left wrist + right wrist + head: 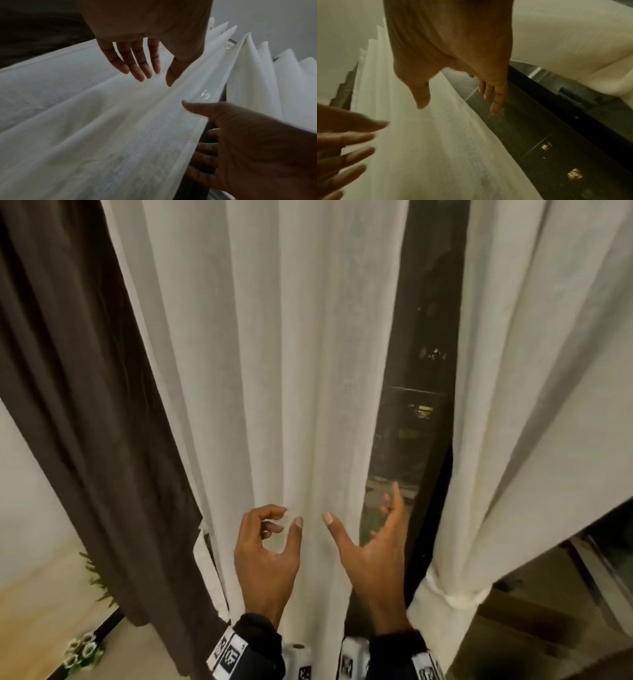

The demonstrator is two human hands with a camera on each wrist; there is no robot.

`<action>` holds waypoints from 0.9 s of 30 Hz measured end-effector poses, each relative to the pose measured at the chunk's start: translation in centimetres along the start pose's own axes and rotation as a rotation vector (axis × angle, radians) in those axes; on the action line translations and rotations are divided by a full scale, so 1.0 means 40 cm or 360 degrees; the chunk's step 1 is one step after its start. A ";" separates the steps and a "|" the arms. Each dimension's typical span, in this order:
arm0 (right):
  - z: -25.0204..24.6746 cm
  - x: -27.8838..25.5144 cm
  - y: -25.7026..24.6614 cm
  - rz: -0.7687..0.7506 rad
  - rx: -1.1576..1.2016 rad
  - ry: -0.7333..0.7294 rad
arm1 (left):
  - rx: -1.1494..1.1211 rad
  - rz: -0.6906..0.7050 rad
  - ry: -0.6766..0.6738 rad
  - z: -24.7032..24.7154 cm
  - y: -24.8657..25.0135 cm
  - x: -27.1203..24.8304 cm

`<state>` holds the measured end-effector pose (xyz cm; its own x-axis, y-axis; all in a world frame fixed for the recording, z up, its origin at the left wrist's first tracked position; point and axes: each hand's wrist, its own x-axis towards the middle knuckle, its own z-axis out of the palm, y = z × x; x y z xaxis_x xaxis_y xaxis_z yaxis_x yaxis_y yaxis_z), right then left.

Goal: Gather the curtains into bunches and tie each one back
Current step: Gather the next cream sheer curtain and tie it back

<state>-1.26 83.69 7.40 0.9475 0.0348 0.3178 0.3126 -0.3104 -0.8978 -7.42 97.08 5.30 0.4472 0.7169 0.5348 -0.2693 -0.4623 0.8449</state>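
hands: your left hand (265, 556) and right hand (371, 553) both loose and holding nothing, low center | sheer curtain (274, 371) hangs mid-frame, right hand's fingers past its edge | right curtain (534, 405) already tied, lower right | dark curtain (78, 371) left

We wear dark sleeves (260, 642) at both wrists, each banded by white wrist-mounted cameras (297, 659) bearing black-and-white square marker tags (228, 655).
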 end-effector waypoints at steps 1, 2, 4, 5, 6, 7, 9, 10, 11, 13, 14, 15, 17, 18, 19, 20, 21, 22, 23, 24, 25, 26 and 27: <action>0.023 0.022 0.022 0.0026 -0.0091 -0.0082 | -0.0009 -0.0041 -0.0067 -0.014 -0.022 0.012; 0.044 0.038 0.040 0.0033 -0.0115 -0.0198 | -0.0005 -0.0091 -0.0145 -0.027 -0.046 0.024; 0.072 0.033 0.051 0.0138 0.0001 -0.0367 | 0.0026 -0.0134 -0.0298 -0.036 -0.083 0.041; 0.086 0.020 0.058 0.0192 0.0061 -0.0337 | 0.0044 -0.0136 -0.0364 -0.036 -0.102 0.049; 0.096 0.001 0.060 0.0229 0.0120 -0.0261 | 0.0059 -0.0138 -0.0415 -0.033 -0.119 0.054; 0.100 -0.022 0.051 0.0280 0.0200 -0.0206 | 0.0073 -0.0151 -0.0446 -0.029 -0.131 0.056; 0.110 -0.058 0.036 0.0376 0.0335 -0.0203 | 0.0080 -0.0184 -0.0447 -0.018 -0.154 0.053; 0.113 -0.064 0.025 0.0401 0.0379 -0.0242 | 0.0077 -0.0192 -0.0427 -0.011 -0.162 0.051; 0.116 -0.062 0.013 0.0400 0.0405 -0.0259 | 0.0079 -0.0194 -0.0425 -0.006 -0.170 0.049; 0.120 -0.051 0.002 0.0330 0.0435 -0.0271 | 0.0103 -0.0120 -0.0521 0.004 -0.169 0.044; 0.122 -0.045 -0.004 0.0290 0.0462 -0.0304 | 0.0131 -0.0039 -0.0629 0.010 -0.164 0.040; 0.128 -0.038 -0.004 0.0262 0.0456 -0.0347 | 0.0159 0.0032 -0.0751 0.013 -0.153 0.036; 0.145 -0.024 -0.003 0.0210 0.0404 -0.0391 | 0.0137 0.0122 -0.0933 0.019 -0.133 0.024; 0.154 -0.014 -0.001 0.0207 0.0375 -0.0377 | 0.0118 0.0133 -0.0964 0.017 -0.132 0.022; 0.165 -0.002 0.001 0.0217 0.0346 -0.0344 | 0.0121 0.0162 -0.0921 0.009 -0.136 0.024; 0.176 0.010 0.008 0.0235 0.0322 -0.0308 | 0.0158 0.0215 -0.0808 -0.001 -0.143 0.031; 0.182 0.018 0.016 0.0266 0.0295 -0.0266 | 0.0198 0.0259 -0.0638 -0.013 -0.152 0.038; 0.186 0.022 0.027 0.0324 0.0255 -0.0248 | 0.0235 0.0274 -0.0437 -0.024 -0.161 0.047; 0.189 0.025 0.035 0.0385 0.0217 -0.0243 | 0.0280 0.0244 -0.0257 -0.032 -0.173 0.058; 0.190 0.022 0.044 0.0438 0.0204 -0.0238 | 0.0317 0.0171 -0.0139 -0.036 -0.178 0.070; 0.188 0.019 0.049 0.0476 0.0204 -0.0243 | 0.0344 0.0065 -0.0093 -0.037 -0.181 0.083; 0.188 0.017 0.051 0.0486 0.0214 -0.0251 | 0.0358 -0.0038 -0.0121 -0.035 -0.188 0.092; 0.190 0.015 0.050 0.0489 0.0229 -0.0266 | 0.0334 -0.0154 -0.0211 -0.028 -0.194 0.100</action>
<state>0.46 90.30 3.47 0.9927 0.1193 -0.0166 0.0069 -0.1940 -0.9810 -4.49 104.09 0.90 0.5740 0.6948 0.4333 -0.0431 -0.5028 0.8633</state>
